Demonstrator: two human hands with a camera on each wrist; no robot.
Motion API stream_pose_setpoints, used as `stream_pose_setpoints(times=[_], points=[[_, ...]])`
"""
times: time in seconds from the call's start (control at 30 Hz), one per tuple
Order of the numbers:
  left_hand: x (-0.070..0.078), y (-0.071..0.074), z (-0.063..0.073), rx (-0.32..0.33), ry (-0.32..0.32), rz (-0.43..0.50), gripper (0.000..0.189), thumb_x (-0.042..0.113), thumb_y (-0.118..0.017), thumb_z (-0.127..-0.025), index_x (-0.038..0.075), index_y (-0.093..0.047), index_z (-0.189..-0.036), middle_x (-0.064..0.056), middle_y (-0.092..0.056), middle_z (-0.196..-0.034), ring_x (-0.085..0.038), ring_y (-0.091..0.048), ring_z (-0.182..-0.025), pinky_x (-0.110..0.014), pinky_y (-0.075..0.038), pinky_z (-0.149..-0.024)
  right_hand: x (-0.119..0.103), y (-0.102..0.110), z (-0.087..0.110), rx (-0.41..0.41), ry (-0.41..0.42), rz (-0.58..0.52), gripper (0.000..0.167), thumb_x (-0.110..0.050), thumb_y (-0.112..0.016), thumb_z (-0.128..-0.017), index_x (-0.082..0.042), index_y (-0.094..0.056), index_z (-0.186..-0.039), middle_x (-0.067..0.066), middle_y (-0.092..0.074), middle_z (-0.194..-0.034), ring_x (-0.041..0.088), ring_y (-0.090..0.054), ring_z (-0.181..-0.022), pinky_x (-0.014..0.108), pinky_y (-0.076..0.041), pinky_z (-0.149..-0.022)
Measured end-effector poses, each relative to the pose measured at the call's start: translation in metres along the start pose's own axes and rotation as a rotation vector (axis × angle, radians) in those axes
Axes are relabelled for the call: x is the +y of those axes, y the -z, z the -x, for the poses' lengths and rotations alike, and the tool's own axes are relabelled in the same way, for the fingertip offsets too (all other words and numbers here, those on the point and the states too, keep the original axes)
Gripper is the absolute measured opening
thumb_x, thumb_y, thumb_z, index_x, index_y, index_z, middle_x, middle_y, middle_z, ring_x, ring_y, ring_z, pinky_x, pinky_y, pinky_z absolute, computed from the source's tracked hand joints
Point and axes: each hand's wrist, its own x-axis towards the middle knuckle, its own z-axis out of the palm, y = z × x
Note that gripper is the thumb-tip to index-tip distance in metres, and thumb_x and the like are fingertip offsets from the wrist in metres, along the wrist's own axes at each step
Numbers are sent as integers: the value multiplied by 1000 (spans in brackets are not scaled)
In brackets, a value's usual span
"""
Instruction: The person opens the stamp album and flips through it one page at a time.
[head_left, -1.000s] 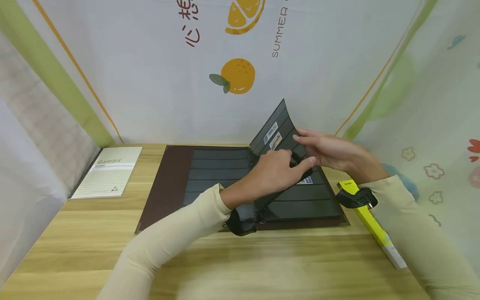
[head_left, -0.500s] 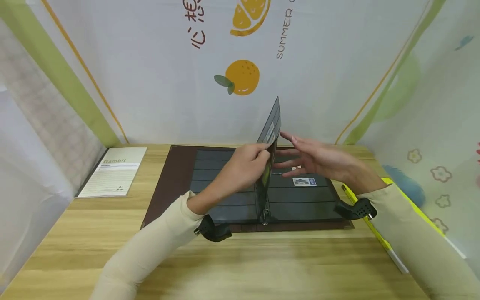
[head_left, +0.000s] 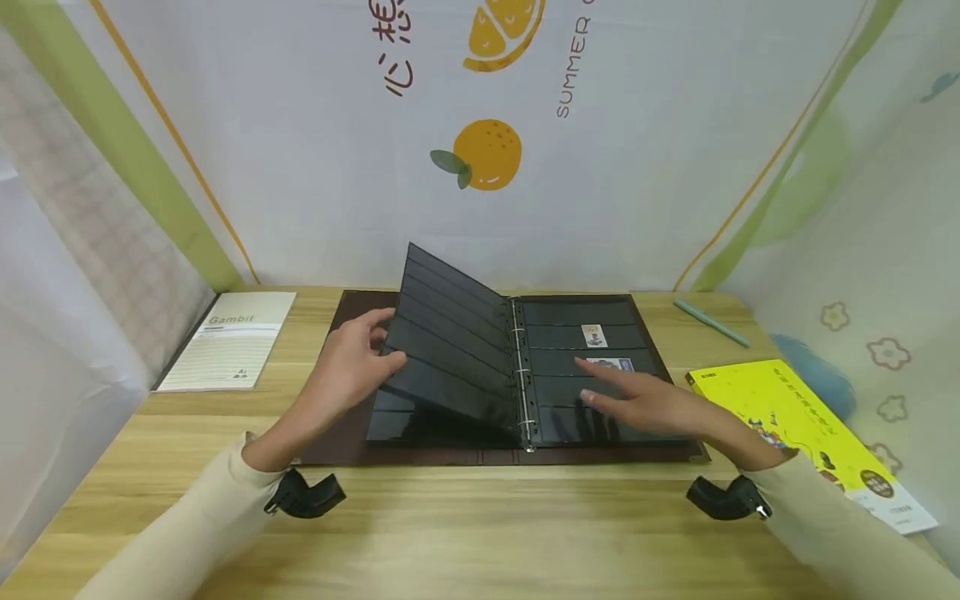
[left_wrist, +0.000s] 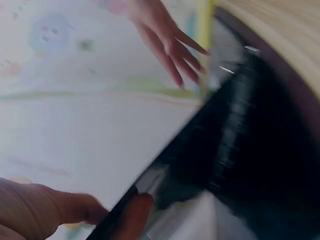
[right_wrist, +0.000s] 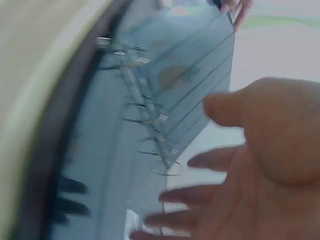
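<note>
A brown ring binder (head_left: pixel 337 400) lies open on the wooden table. My left hand (head_left: pixel 388 340) pinches the outer edge of a black pocket page (head_left: pixel 450 350), which slants up over the binder's left side. In the left wrist view a fingertip (left_wrist: pixel 131 216) sits on that page's edge. My right hand (head_left: pixel 600 385) hovers flat over the right page (head_left: pixel 577 417), fingers straight, holding nothing. Two small stamps (head_left: pixel 594 335) (head_left: pixel 609 365) sit in the right page's pockets. The metal rings (right_wrist: pixel 150 135) show blurred beside my right hand (right_wrist: pixel 225 200) in the right wrist view.
A white "Gambit" booklet (head_left: pixel 228 342) lies at the back left. A yellow book (head_left: pixel 802 421) lies to the right of the binder and a teal pen (head_left: pixel 711 322) behind it. Printed cloth walls close in the table on three sides.
My left hand has carried the black page from upright at the rings over to the left side. My right hand has let go of it and dropped over the right page.
</note>
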Motion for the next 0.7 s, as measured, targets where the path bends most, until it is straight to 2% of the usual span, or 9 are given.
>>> stream_pose_setpoints(times=[0.13, 0.17, 0.23, 0.3, 0.37, 0.47, 0.57, 0.63, 0.7], points=[[-32, -7, 2, -51, 55, -87, 65, 16, -72, -91, -7, -47, -147, -31, -64, -126, -37, -68, -100, -34, -51, -70, 2, -28, 6, 139, -30, 180, 66, -36, -55, -105, -4, -34, -158, 32, -32, -159, 54, -34, -144, 67, -39, -108], [-39, -10, 2, -59, 60, -101, 65, 16, -73, -90, -9, -48, -145, -29, -67, -116, -33, -68, -87, -34, -49, -66, 3, -34, 6, 178, -40, 212, 65, -34, -57, -104, -3, -36, -156, 33, -32, -158, 56, -33, -144, 69, -39, -107], [-52, -16, 2, -61, 56, -139, 65, 17, -76, -89, -11, -51, -142, -24, -69, -103, -25, -62, -70, -32, -46, -63, 6, -45, 5, 246, -70, 282, 63, -32, -60, -103, -2, -40, -155, 35, -34, -157, 60, -32, -142, 72, -39, -104], [-60, -23, 3, -59, 46, -177, 63, 17, -78, -88, -13, -54, -138, -21, -70, -96, -18, -54, -60, -30, -42, -60, 10, -55, 3, 298, -88, 345, 62, -31, -62, -101, -3, -43, -153, 35, -37, -155, 63, -31, -140, 76, -37, -101], [-65, -28, 4, -52, 30, -203, 61, 16, -79, -87, -15, -56, -134, -18, -68, -91, -12, -39, -52, -28, -35, -55, 14, -62, 2, 326, -107, 395, 62, -32, -63, -101, -4, -45, -152, 36, -38, -154, 65, -33, -138, 79, -37, -98], [-67, -33, 7, -63, 23, -242, 59, 16, -79, -87, -15, -58, -133, -21, -69, -91, -10, -36, -50, -25, -31, -51, 18, -70, 2, 323, -139, 426, 61, -34, -62, -101, -5, -46, -151, 35, -37, -154, 66, -32, -138, 81, -36, -97], [-69, -36, 8, -79, 18, -266, 60, 15, -80, -87, -17, -57, -133, -17, -65, -81, -11, -34, -50, -27, -30, -52, 21, -76, 1, 307, -158, 426, 60, -36, -59, -102, -6, -46, -152, 34, -37, -155, 66, -31, -138, 81, -36, -97], [-70, -37, 8, -71, 11, -291, 60, 15, -80, -86, -16, -57, -132, -18, -68, -86, -17, -50, -56, -31, -42, -55, 21, -77, -1, 303, -158, 429, 59, -36, -58, -103, -6, -46, -152, 34, -38, -155, 65, -31, -139, 81, -35, -98], [-70, -38, 9, -64, 3, -315, 59, 16, -81, -86, -16, -58, -131, -24, -71, -96, -29, -67, -75, -42, -55, -67, 22, -77, -2, 302, -156, 421, 59, -36, -57, -103, -7, -45, -153, 33, -37, -155, 65, -30, -139, 81, -34, -99]])
